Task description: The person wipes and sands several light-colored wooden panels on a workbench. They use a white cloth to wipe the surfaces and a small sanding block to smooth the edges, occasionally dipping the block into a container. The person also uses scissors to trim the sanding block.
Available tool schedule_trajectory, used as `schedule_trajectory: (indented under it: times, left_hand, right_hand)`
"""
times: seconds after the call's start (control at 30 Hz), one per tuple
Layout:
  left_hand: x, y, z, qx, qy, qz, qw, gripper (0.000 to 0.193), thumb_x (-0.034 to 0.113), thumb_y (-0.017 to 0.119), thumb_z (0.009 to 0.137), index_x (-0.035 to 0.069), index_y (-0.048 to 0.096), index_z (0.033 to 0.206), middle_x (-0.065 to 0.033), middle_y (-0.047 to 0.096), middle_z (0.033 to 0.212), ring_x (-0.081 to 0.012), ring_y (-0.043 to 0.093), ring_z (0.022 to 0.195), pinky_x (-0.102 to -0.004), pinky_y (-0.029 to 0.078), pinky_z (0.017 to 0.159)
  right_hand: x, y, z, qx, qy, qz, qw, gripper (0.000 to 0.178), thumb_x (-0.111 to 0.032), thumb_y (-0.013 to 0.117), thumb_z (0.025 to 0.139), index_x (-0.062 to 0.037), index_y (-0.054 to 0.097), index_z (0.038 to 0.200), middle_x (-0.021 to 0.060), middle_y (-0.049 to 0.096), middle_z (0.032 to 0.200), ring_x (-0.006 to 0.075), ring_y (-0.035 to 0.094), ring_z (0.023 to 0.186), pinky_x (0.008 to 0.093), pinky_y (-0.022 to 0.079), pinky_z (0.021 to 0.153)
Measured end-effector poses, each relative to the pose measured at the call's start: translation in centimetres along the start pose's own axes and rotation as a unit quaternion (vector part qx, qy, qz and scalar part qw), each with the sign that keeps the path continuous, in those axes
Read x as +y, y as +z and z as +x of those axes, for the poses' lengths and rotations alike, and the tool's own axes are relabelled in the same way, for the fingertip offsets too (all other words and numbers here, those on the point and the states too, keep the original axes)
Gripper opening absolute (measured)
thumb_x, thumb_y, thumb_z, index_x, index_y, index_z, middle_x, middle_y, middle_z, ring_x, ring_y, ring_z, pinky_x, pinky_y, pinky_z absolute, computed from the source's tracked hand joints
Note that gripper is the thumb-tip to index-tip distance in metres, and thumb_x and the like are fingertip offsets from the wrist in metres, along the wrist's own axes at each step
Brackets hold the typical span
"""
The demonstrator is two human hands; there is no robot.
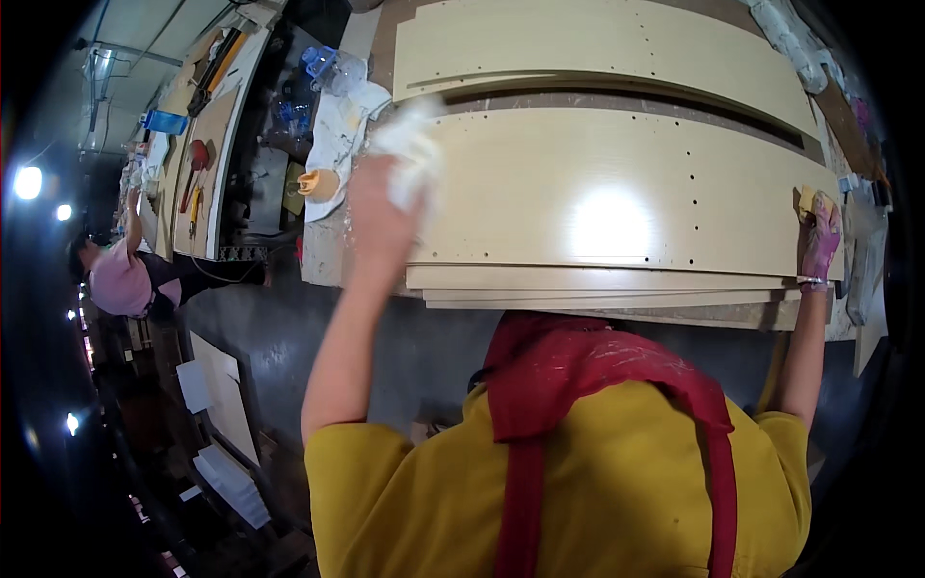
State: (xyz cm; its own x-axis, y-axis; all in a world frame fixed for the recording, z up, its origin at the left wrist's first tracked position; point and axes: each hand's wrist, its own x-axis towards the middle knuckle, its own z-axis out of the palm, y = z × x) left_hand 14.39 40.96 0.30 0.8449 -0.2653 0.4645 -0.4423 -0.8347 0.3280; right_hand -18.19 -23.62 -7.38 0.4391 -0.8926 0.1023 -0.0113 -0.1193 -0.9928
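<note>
A pale cream panel (540, 183) with small drilled holes lies on top of a stack of similar boards (578, 279). My left hand (379, 217), blurred by motion, is closed around a white cloth (416, 144) at the panel's left end. At the right end, my right hand (821, 241), in what looks like a pink-purple glove, grips a small yellow pad (806, 202) against the panel. Whether the pad is a sponge or a sanding block I cannot tell. Beyond a dark gap lies a second cream panel (597, 43).
Left of the panels are a white rag (337, 144), an orange-topped container (316, 183) and a clear plastic jug (332, 69). A side bench (217, 144) carries tools. A person in pink (120, 279) works at the far left. White boards (226, 395) stand lower left.
</note>
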Motion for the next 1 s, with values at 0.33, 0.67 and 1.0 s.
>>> schedule_trajectory:
  times: [0.33, 0.67, 1.0]
  left_hand:
    - [2.6, -4.3, -3.8, 0.074, -0.034, 0.015, 0.997, 0.031, 0.021, 0.067, 0.080, 0.001, 0.058, 0.101, -0.0183, 0.057, 0.101, -0.0384, 0.052, 0.097, -0.0453, 0.041, 0.084]
    - [26.2, 6.9, -11.0, -0.093, 0.202, -0.022, 0.975, 0.039, 0.018, 0.071, 0.071, 0.006, 0.060, 0.106, -0.0163, 0.057, 0.112, -0.0362, 0.052, 0.108, -0.0450, 0.041, 0.090]
    - [26.5, 7.6, -7.2, -0.056, -0.140, -0.178, 0.973, 0.037, 0.023, 0.057, 0.090, 0.000, 0.052, 0.119, -0.0196, 0.056, 0.116, -0.0335, 0.055, 0.105, -0.0386, 0.044, 0.090]
  right_hand:
    - [-2.7, 3.1, -1.4, -0.024, 0.026, 0.120, 0.992, 0.033, -0.024, 0.062, 0.089, -0.0065, 0.052, 0.116, 0.0032, 0.054, 0.103, 0.0115, 0.052, 0.093, 0.0252, 0.045, 0.082]
    - [-5.3, 4.9, -3.7, -0.068, 0.014, 0.169, 0.983, 0.024, -0.022, 0.058, 0.090, -0.0053, 0.055, 0.107, 0.0030, 0.057, 0.094, 0.0115, 0.057, 0.082, 0.0248, 0.049, 0.069]
    - [-7.4, -9.9, -0.9, 0.046, -0.004, 0.300, 0.953, 0.023, -0.016, 0.056, 0.091, -0.0024, 0.057, 0.109, 0.0055, 0.062, 0.094, 0.0142, 0.060, 0.082, 0.0282, 0.050, 0.065]
